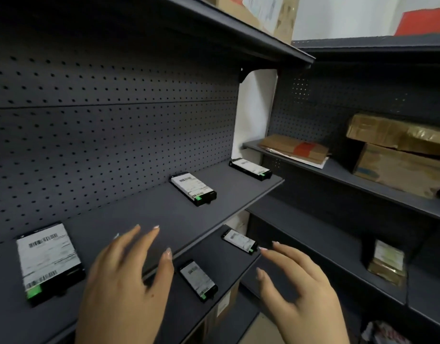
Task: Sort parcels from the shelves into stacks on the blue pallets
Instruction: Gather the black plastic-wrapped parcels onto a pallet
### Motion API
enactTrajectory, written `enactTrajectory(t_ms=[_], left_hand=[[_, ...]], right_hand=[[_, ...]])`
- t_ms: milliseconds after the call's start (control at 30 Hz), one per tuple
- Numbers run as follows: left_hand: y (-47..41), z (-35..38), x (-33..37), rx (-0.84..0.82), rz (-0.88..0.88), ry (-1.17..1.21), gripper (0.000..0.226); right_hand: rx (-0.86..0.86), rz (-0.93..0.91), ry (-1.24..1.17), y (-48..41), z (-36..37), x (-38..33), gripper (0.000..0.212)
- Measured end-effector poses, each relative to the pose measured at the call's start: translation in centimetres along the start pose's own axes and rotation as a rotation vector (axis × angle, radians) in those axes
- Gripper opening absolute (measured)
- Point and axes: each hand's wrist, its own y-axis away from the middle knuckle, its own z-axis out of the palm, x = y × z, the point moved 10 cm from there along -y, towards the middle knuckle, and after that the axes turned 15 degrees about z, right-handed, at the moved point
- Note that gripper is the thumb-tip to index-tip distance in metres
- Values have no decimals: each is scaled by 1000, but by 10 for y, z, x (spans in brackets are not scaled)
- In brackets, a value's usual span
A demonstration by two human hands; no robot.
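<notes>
Three flat black parcels with white barcode labels lie on the dark shelf [144,219] in front of me: a near-left one [48,260], a middle one [192,188] and a far one [250,168]. Two more black parcels [197,279] [239,241] lie on the shelf below. My left hand [124,281] hovers over the front edge of the upper shelf, fingers spread, holding nothing. Over the lower shelf's right end my right hand [300,286] is open too, its fingertips close to the far lower parcel. No blue pallet is in view.
A second shelving unit stands at right with a flat brown envelope [294,148], stacked cardboard boxes [400,155] and a small taped box [387,263] lower down. A cardboard box [261,11] sits on the top shelf. A pegboard back panel [102,120] closes the shelf behind.
</notes>
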Motion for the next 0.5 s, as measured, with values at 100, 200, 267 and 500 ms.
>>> enactTrajectory(t_ms=[100, 200, 267, 500], left_hand=[[3, -9, -13, 92, -129, -66, 58], [31, -34, -18, 215, -186, -183, 55], [63, -53, -20, 293, -268, -263, 53], [188, -102, -21, 328, -553, -434, 47]], right_hand=[[-116, -70, -47, -26, 29, 1, 31], [-282, -141, -132, -34, 62, -5, 32], [-410, -187, -177, -28, 87, -13, 33], [-719, -280, -259, 48, 141, -27, 30]])
